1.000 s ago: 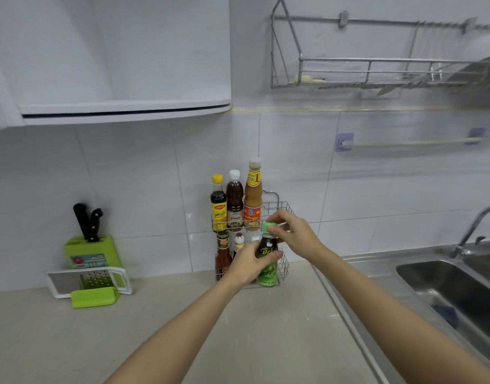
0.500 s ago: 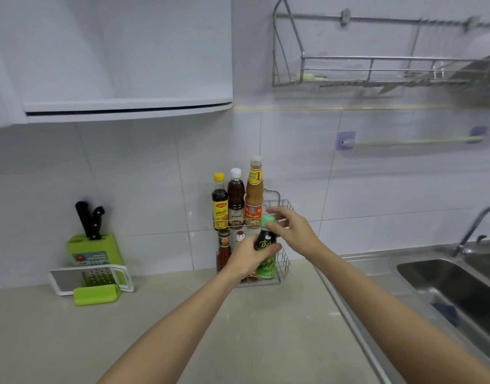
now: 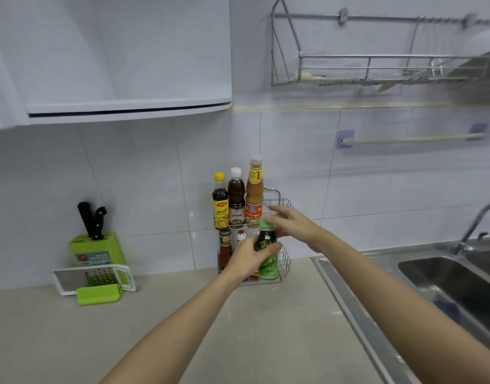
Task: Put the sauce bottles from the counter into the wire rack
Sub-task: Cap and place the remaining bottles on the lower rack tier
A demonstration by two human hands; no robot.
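Note:
A two-tier wire rack (image 3: 285, 260) stands against the tiled wall. Its upper tier holds a yellow-capped dark bottle (image 3: 220, 201), a white-capped brown bottle (image 3: 236, 198) and a tall orange-labelled bottle (image 3: 254, 192). The lower tier holds a red sauce bottle (image 3: 225, 248) and a small white-capped bottle (image 3: 241, 236). My left hand (image 3: 250, 260) grips a dark bottle with a green cap and green label (image 3: 267, 253) at the rack's lower right. My right hand (image 3: 291, 223) hovers at the green cap with fingers spread, by the upper tier's rim.
A green knife block (image 3: 95, 246) and a white-and-green grater (image 3: 95, 282) sit at the left of the beige counter (image 3: 127, 336). A steel sink (image 3: 446, 278) with a tap (image 3: 473, 223) lies to the right. A wall dish rack (image 3: 376, 67) hangs above.
The green-capped bottle has shifted deeper into the rack's lower tier in my left hand. My right hand's fingers have loosened from the cap and spread.

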